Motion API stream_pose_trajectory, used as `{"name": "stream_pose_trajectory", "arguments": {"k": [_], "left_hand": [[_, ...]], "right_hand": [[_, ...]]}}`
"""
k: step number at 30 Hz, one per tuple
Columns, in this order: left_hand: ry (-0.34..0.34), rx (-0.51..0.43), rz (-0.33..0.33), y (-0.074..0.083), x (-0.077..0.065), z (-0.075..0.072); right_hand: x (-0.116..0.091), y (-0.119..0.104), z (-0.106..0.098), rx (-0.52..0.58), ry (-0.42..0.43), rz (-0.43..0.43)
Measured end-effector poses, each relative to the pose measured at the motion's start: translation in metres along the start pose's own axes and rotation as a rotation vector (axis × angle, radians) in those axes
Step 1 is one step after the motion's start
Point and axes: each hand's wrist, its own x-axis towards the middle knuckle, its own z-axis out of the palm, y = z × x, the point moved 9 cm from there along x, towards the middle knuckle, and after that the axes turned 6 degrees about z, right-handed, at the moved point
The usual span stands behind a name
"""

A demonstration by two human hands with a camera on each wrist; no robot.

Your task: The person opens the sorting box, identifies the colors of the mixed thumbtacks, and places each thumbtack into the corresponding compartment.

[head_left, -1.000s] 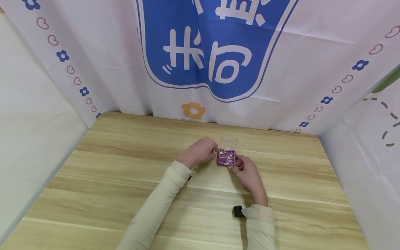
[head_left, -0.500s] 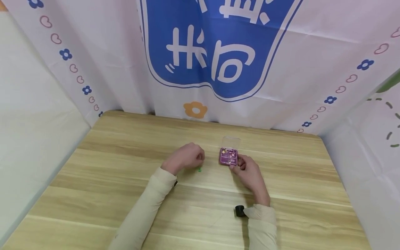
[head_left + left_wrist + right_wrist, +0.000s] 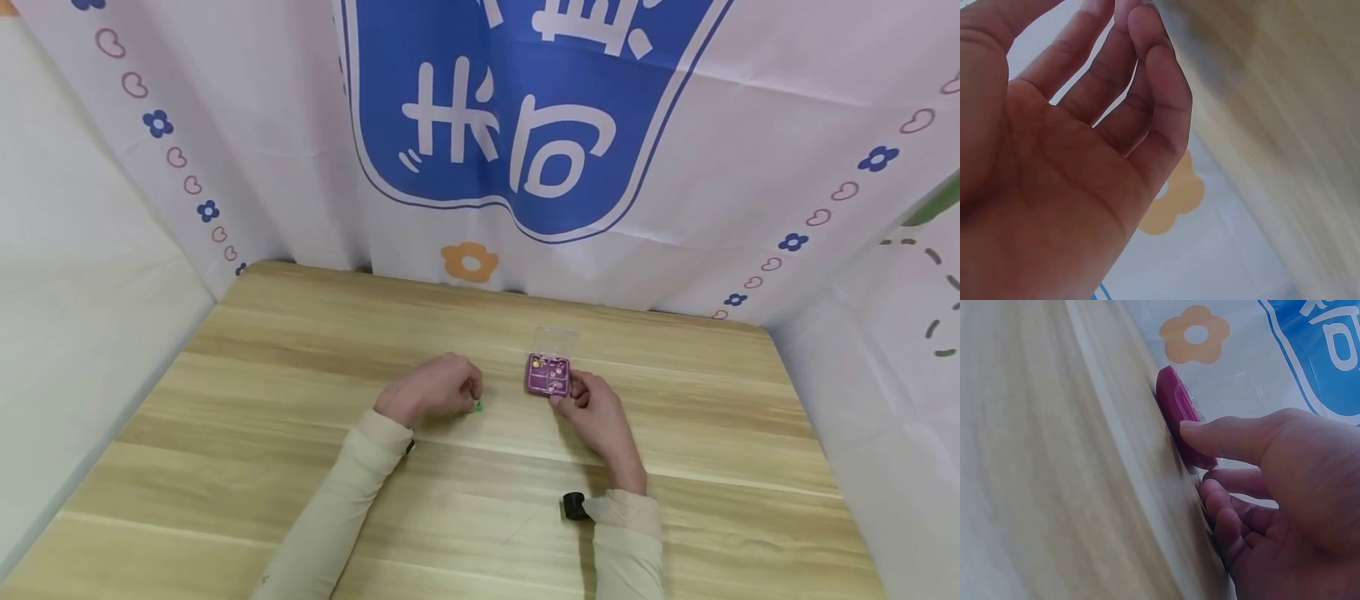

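A small purple compartment box [image 3: 548,375] lies on the table, its clear lid [image 3: 556,340] flipped up at the back. Small yellowish and pale bits sit in its compartments, too tiny to identify. My right hand [image 3: 596,414] holds the box at its near right corner; in the right wrist view the thumb [image 3: 1210,436] presses on the box's edge. My left hand [image 3: 435,387] is to the left of the box, fingers curved down, with its tips at a tiny green piece [image 3: 479,407] on the table. Whether they pinch it is hidden, since the left wrist view cuts off the fingertips.
The wood-grain table [image 3: 262,417] runs back to a white cloth [image 3: 300,167] with a blue printed panel. White side walls stand left and right. A black wrist device [image 3: 574,506] sits by the right cuff.
My left hand has drawn back leftward from beside the box and come down at the green piece. My right hand keeps its hold on the box, which has hardly moved.
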Motion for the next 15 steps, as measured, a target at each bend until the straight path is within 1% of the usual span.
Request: {"name": "stream_pose_trajectory", "arguments": {"k": [6, 12, 15], "left_hand": [[0.011, -0.014, 0.016, -0.0029, 0.0003, 0.0018], [0.025, -0.01, 0.042, 0.0017, -0.0006, 0.0006], [0.029, -0.006, 0.044, 0.0045, -0.0007, -0.0007]], "right_hand": [[0.0004, -0.0015, 0.0002, -0.001, 0.007, -0.001], [0.0001, -0.0009, 0.0006, -0.001, 0.004, 0.003], [-0.0001, -0.0001, 0.0004, 0.001, 0.01, 0.007]]}}
